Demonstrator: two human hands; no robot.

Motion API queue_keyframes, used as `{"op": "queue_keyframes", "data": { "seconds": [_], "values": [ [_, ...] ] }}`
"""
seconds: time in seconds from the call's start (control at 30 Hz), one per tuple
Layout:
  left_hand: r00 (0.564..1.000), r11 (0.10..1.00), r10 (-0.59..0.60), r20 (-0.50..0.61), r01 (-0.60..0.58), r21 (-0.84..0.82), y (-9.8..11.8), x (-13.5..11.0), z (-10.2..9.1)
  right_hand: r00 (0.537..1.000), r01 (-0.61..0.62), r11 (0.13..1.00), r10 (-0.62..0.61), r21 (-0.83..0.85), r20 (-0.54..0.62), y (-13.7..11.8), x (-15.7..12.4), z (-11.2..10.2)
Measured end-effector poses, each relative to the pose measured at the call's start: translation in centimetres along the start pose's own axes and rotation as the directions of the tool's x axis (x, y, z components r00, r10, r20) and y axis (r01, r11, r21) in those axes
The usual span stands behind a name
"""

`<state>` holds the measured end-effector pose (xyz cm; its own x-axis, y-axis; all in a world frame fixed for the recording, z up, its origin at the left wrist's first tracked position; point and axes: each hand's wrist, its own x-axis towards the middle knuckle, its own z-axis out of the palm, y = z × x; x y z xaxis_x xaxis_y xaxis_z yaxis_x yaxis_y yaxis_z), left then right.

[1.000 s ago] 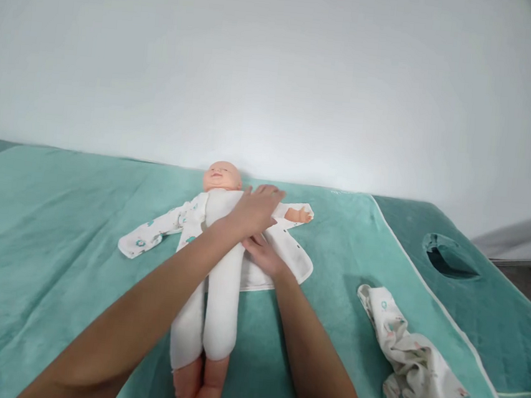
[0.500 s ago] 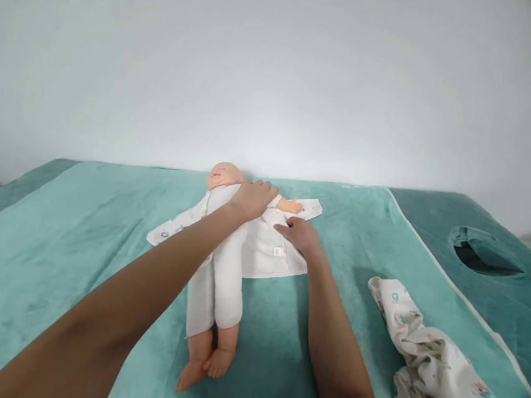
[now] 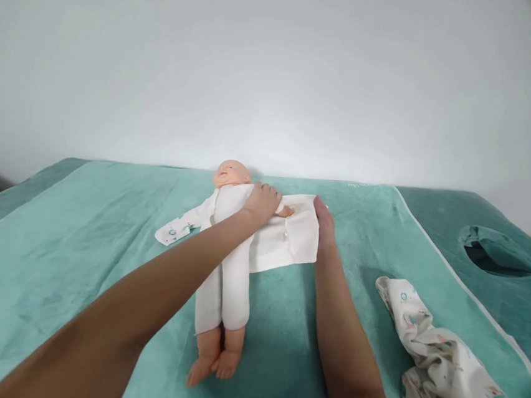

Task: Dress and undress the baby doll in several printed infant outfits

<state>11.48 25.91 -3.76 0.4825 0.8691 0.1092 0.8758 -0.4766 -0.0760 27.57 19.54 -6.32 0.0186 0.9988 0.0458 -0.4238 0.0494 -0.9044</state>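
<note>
Your left hand (image 3: 262, 205) lies over the doll's (image 3: 237, 287) near upper arm, fingers bent; how firmly they close cannot be told. Your right hand (image 3: 325, 227) grasps the outer edge of the white jacket (image 3: 302, 234), thumb in front and the other fingers mostly hidden behind the cloth. The doll lies on its back upon the jacket, its far arm inside a patterned sleeve (image 3: 178, 231), on a green cover (image 3: 75, 268) against a pale wall (image 3: 277, 75). A crumpled printed garment (image 3: 446, 366) lies to your right; beyond it, a darker strip shows an oval opening (image 3: 497, 252). Half a second earlier, your right hand was over the flatter flap; now it holds that edge raised.
</note>
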Motion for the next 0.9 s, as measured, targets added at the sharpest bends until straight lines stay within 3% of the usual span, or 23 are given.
{"op": "queue_keyframes", "data": {
  "seconds": [0.07, 0.13, 0.27, 0.43, 0.57, 0.67, 0.73, 0.8, 0.9],
  "values": [
    [1.0, 0.952, -0.005, 0.02, 0.011, -0.306, 0.4, 0.4, 0.1, 0.999, 0.019, 0.999, -0.02, 0.034, 0.038, -0.1, -0.2, 1.0],
    [0.997, 0.845, 0.046, 0.061, -0.006, -0.534, 0.3, 0.7, -0.2, 0.993, 0.02, 0.999, -0.023, 0.029, 0.112, -0.3, -0.5, 1.9],
    [0.999, 0.697, 0.04, 0.017, -0.016, -0.717, -1.3, 0.9, -1.7, 0.942, 0.0, 1.0, 0.008, -0.025, 0.335, -0.7, -1.3, 3.4],
    [0.998, 0.717, -0.055, -0.026, 0.021, -0.697, -5.4, -1.3, -3.7, 0.803, 0.11, 0.978, 0.018, -0.179, 0.595, -0.2, -2.6, 5.3],
    [0.99, 0.848, -0.091, -0.105, 0.021, -0.529, -8.4, -4.1, -4.0, 0.655, 0.139, 0.934, 0.163, -0.33, 0.737, 0.4, -3.6, 6.7],
    [0.979, 0.914, -0.123, -0.161, 0.049, -0.402, -9.3, -5.9, -3.5, 0.55, 0.149, 0.908, 0.253, -0.391, 0.796, -0.2, -4.2, 7.6],
    [0.97, 0.914, -0.152, -0.19, 0.064, -0.401, -9.1, -7.1, -3.0, 0.512, 0.191, 0.883, 0.283, -0.429, 0.811, -0.8, -4.9, 8.2],
    [0.959, 0.887, -0.185, -0.215, 0.069, -0.456, -8.4, -8.7, -2.5, 0.546, 0.269, 0.844, 0.263, -0.464, 0.795, -0.8, -6.2, 8.6],
    [0.953, 0.83, -0.223, -0.205, 0.074, -0.553, -6.2, -11.4, -1.9, 0.69, 0.338, 0.787, 0.166, -0.516, 0.705, 1.0, -9.8, 8.2]
  ]
}}
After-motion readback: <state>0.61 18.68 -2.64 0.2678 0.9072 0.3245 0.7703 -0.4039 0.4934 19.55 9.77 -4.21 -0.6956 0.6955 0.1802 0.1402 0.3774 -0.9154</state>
